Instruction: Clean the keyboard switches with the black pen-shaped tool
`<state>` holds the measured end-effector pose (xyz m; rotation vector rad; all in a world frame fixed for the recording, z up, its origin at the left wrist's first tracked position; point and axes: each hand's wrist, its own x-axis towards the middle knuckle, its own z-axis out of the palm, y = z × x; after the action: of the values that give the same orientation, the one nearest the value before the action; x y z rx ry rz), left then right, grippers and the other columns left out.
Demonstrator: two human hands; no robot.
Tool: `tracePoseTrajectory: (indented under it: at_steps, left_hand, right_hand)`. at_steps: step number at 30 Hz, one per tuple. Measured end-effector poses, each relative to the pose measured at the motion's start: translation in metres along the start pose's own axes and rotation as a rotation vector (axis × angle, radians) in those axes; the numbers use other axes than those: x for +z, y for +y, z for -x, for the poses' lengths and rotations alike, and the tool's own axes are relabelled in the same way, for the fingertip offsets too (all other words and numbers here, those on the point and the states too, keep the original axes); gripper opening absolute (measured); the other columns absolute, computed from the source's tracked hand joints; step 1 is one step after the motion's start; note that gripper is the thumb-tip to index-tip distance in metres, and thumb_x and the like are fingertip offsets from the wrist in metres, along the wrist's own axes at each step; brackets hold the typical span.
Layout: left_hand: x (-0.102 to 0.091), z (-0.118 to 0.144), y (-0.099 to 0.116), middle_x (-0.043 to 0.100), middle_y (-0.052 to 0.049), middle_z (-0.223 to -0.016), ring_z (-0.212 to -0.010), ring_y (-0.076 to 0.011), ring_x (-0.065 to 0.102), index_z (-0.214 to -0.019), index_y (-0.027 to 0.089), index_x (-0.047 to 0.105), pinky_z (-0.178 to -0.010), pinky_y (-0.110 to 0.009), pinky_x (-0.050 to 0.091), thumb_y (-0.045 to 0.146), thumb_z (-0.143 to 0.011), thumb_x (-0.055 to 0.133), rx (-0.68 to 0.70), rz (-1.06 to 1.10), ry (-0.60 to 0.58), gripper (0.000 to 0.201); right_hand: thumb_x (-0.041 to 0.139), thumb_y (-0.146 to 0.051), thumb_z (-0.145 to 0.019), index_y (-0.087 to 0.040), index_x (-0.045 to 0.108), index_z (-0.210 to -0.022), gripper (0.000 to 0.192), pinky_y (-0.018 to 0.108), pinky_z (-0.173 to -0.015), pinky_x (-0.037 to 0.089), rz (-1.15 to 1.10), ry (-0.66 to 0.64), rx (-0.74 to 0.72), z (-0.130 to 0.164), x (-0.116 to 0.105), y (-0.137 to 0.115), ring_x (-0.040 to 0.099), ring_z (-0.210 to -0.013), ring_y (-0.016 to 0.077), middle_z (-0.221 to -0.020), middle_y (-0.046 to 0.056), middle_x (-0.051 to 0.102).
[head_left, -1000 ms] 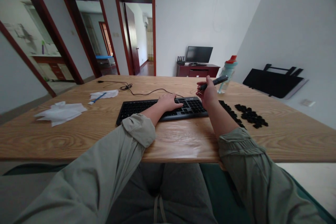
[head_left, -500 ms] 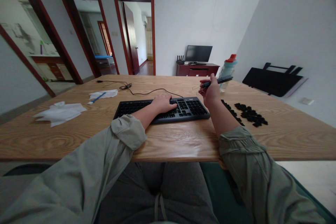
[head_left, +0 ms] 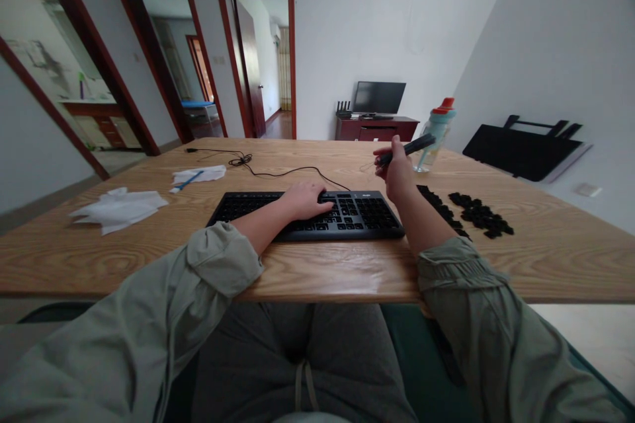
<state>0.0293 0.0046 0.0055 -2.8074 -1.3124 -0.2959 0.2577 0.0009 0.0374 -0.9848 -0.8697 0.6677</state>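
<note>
**Tool lifted clear of the keyboard**

Nearest, the left hand (head_left: pixel 303 200) lies flat and released on the keyboard (head_left: pixel 307 215), pinning it to the table (head_left: pixel 149 244). Since a second ago the right hand (head_left: pixel 397 175) has risen off the keys, so no key is being worked now. It grips a dark key-puller tool (head_left: pixel 407 148), held above the keyboard's far right corner. Its long axis runs near-level, tip pointing right toward the bottle (head_left: pixel 432 133). Loose keycaps (head_left: pixel 476 215) lie right.
</note>
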Motion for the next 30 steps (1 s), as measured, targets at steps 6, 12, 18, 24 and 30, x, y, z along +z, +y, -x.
tracePoseTrajectory:
  at_steps: [6,12,18,24,30]
  left_hand:
    - [-0.006,0.013,-0.012,0.062,-0.011,-0.128,-0.117,-0.0274,0.056,-0.127,0.021,0.057,-0.101,-0.039,0.043,0.063,-0.087,0.039,-0.002,0.046,-0.021,0.061]
    - [-0.012,0.024,-0.034,0.064,-0.006,-0.126,-0.114,-0.0224,0.058,-0.124,0.024,0.060,-0.099,-0.032,0.044,0.054,-0.087,0.047,0.000,0.130,-0.014,0.050]
    - [-0.017,0.025,-0.024,0.067,-0.004,-0.119,-0.110,-0.0203,0.059,-0.117,0.024,0.064,-0.097,-0.030,0.044,0.046,-0.087,0.050,0.078,0.121,0.057,0.039]
    - [-0.020,0.026,-0.010,0.068,-0.003,-0.115,-0.110,-0.0206,0.059,-0.112,0.025,0.067,-0.099,-0.031,0.043,0.042,-0.088,0.050,0.141,0.107,0.088,0.034]
    - [-0.013,0.008,-0.001,0.070,-0.003,-0.109,-0.102,-0.0214,0.062,-0.107,0.027,0.071,-0.091,-0.032,0.047,0.038,-0.088,0.050,0.110,0.070,0.112,0.031]
  right_hand:
    - [0.060,-0.066,-0.079,-0.017,0.060,-0.073,0.049,0.018,-0.031,0.036,0.190,-0.206,-0.014,0.020,0.015,0.014,0.052,-0.037,0.0083,-0.058,0.001,0.058]
    - [0.071,-0.056,-0.075,-0.017,0.061,-0.080,0.041,0.021,-0.040,0.051,0.226,-0.387,-0.003,0.035,0.026,0.024,0.063,-0.049,0.0126,-0.066,0.002,0.062]
    - [0.069,-0.056,-0.078,-0.017,0.060,-0.077,0.040,0.023,-0.042,0.053,0.261,-0.386,0.013,0.039,0.034,0.027,0.062,-0.049,0.0123,-0.065,0.002,0.062]
    - [0.068,-0.054,-0.079,-0.017,0.060,-0.073,0.039,0.024,-0.045,0.054,0.214,-0.360,0.049,0.045,0.037,0.029,0.061,-0.047,0.0123,-0.065,0.003,0.063]
    - [0.066,-0.055,-0.081,-0.018,0.060,-0.071,0.039,0.024,-0.043,0.053,0.202,-0.358,0.017,0.049,0.039,0.031,0.060,-0.046,0.0123,-0.064,0.002,0.062]
